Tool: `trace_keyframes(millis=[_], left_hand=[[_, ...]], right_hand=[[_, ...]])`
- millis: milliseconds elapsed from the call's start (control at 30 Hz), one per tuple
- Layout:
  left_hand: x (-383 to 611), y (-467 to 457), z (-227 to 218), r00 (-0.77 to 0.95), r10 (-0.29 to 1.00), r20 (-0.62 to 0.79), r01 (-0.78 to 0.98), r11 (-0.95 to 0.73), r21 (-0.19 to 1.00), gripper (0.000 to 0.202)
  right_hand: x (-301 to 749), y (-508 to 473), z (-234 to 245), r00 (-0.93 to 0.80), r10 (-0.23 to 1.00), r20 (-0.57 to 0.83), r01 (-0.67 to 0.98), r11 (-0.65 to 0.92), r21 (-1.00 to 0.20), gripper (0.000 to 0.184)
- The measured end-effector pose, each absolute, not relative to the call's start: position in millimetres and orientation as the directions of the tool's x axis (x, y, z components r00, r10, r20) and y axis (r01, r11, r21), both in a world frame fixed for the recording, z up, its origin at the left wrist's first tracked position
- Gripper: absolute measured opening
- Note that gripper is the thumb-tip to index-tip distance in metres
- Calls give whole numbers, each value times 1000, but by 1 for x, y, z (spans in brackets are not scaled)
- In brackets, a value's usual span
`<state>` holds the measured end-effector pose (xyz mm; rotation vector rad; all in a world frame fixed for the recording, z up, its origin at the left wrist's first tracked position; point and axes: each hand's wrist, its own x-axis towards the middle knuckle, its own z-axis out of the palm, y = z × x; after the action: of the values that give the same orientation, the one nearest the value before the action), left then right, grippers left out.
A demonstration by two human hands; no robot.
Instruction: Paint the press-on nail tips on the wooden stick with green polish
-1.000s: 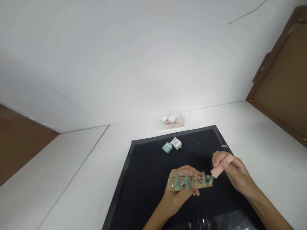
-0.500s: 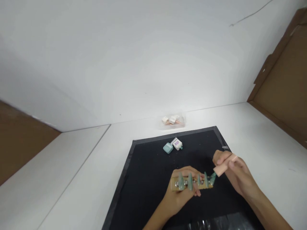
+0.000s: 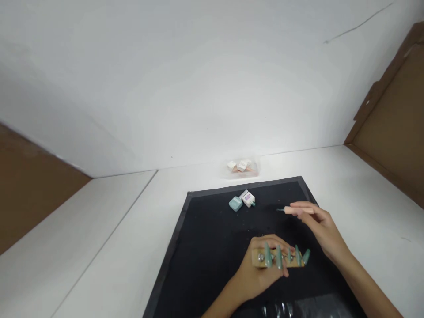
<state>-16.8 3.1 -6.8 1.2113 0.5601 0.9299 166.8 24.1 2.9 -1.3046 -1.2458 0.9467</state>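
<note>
My left hand (image 3: 256, 269) is closed around a wooden nail display stand (image 3: 255, 258) with silver balls along it. Several long green false nails (image 3: 278, 257) stand on its top, and the rightmost one leans outward. Up and to the right, my right hand (image 3: 319, 223) pinches a nail polish brush (image 3: 298, 210) by its pale pink handle. The dark green bristle tip points left, apart from the nails. On the black mat beyond lie a teal polish bottle (image 3: 236, 203) and a white bottle (image 3: 248, 199) with a purple label, side by side.
A clear plastic box (image 3: 241, 169) with several white-and-pink bottles stands behind the black mat (image 3: 212, 238). Shiny clear plastic (image 3: 318, 307) lies at the mat's near edge. White walls and brown cardboard (image 3: 394, 119) enclose the white table.
My right hand has lifted the brush off the rightmost nail and moved it up and left, turning it level. My left hand with the stand has shifted slightly right.
</note>
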Motion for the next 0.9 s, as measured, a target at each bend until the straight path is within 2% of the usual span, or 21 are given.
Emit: trace_keyframes(millis=[200, 600, 900], left_hand=[[-21, -3, -7, 509, 842, 177, -372, 30, 928, 12], [-30, -9, 4, 509, 854, 105, -307, 66, 950, 18], [-34, -8, 1, 504, 856, 114, -317, 61, 946, 26]], right_hand=[[153, 33, -10, -46, 992, 114, 321, 123, -939, 31], [119, 57, -18, -115, 954, 275, 507, 295, -810, 19], [107, 64, -25, -118, 925, 361, 536, 365, -761, 20]])
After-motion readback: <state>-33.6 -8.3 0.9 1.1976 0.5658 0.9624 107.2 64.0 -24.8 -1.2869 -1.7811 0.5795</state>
